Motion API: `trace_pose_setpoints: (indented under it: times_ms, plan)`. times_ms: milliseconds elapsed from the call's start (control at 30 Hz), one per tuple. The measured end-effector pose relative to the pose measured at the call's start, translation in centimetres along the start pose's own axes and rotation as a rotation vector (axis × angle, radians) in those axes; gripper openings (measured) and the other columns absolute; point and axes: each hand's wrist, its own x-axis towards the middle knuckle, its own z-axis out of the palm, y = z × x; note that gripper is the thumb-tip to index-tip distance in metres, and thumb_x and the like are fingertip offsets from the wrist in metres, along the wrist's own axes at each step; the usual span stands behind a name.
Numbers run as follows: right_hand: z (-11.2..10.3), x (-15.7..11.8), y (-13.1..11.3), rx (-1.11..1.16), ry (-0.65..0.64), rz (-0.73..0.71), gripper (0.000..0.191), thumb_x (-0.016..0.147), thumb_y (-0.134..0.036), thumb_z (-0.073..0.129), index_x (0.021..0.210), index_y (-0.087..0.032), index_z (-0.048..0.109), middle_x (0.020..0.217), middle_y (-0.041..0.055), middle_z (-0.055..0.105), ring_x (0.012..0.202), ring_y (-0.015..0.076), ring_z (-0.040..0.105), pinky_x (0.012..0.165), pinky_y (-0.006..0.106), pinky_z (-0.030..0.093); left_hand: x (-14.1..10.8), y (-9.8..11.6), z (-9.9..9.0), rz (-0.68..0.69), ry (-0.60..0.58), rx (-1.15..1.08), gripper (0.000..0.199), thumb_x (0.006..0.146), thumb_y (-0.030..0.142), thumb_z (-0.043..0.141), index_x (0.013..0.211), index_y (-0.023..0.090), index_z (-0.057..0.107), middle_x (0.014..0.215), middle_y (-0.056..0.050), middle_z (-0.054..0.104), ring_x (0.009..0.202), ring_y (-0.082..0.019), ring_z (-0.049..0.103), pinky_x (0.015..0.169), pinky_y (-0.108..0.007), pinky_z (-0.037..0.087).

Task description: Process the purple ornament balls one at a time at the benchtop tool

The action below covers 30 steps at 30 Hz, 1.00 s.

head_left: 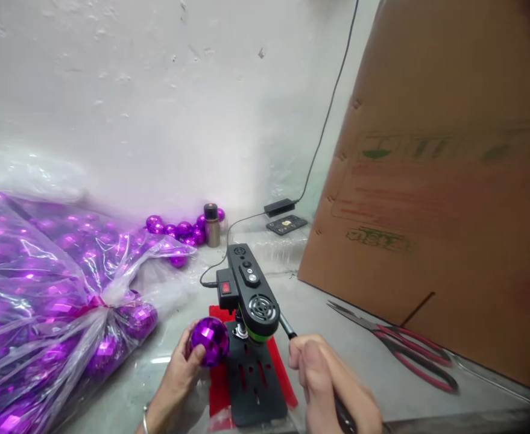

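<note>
A shiny purple faceted ball [210,342] is in my left hand [184,361], with the thumb across its lower front, just left of a small black drill press [253,289]. My right hand [321,380] is closed at the machine's right side, by a metal lever [287,326]; a dark handle shows below the fingers. The machine's black base plate [256,392] rests on red material [285,374]. On the machine's left side is a box with a red switch [226,287].
Clear plastic bags of purple balls [43,289] fill the left. Behind stand a small bottle [211,226], loose purple balls [184,229], a phone-like black object [287,224] and a power adapter [280,208]. At right, red-and-black scissors [416,355] lie before a large cardboard box [427,181].
</note>
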Motion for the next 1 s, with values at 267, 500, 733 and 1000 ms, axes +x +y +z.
trace_pose_setpoints:
  times_ms: [267, 500, 733, 1000]
  plan:
    - [-0.9, 2.1, -0.2, -0.029, -0.138, -0.080, 0.038, 0.111, -0.017, 0.046, 0.073, -0.022, 0.048, 0.063, -0.0043, 0.046, 0.054, 0.0088, 0.043, 0.053, 0.027, 0.032, -2.8, -2.6, 3.5, 0.106, -0.053, 0.356, 0.090, 0.070, 0.053, 0.084, 0.148, 0.017, 0.057, 0.150, -0.020, 0.068, 0.140, -0.042, 0.062, 0.124, -0.060, 0.044]
    - [-1.7, 3.2, -0.6, -0.151, -0.265, -0.165, 0.033, 0.108, -0.010, 0.046, 0.077, -0.023, 0.048, 0.064, -0.0053, 0.049, 0.053, 0.0077, 0.048, 0.052, 0.021, 0.039, -2.8, -2.2, 5.2, 0.206, -0.057, 0.584, 0.090, 0.065, 0.046, 0.088, 0.145, 0.013, 0.064, 0.141, -0.024, 0.073, 0.132, -0.047, 0.065, 0.117, -0.066, 0.048]
    - [-1.9, 3.1, -0.7, -0.151, -0.262, -0.148, 0.034, 0.109, -0.013, 0.047, 0.077, -0.022, 0.048, 0.064, -0.0046, 0.048, 0.053, 0.0082, 0.049, 0.051, 0.022, 0.039, -2.8, -2.1, 6.4, 0.259, -0.038, 0.558, 0.083, 0.062, 0.036, 0.092, 0.139, 0.017, 0.067, 0.137, -0.020, 0.075, 0.129, -0.045, 0.068, 0.115, -0.063, 0.052]
    - [-1.4, 2.3, -0.9, -0.107, -0.198, -0.063, 0.038, 0.113, -0.019, 0.045, 0.075, -0.022, 0.048, 0.063, -0.0037, 0.045, 0.053, 0.0096, 0.042, 0.052, 0.027, 0.034, -2.8, -1.3, 5.6, 0.195, -0.057, 0.569, 0.080, 0.063, 0.037, 0.091, 0.137, 0.018, 0.068, 0.139, -0.020, 0.074, 0.132, -0.046, 0.065, 0.117, -0.065, 0.049]
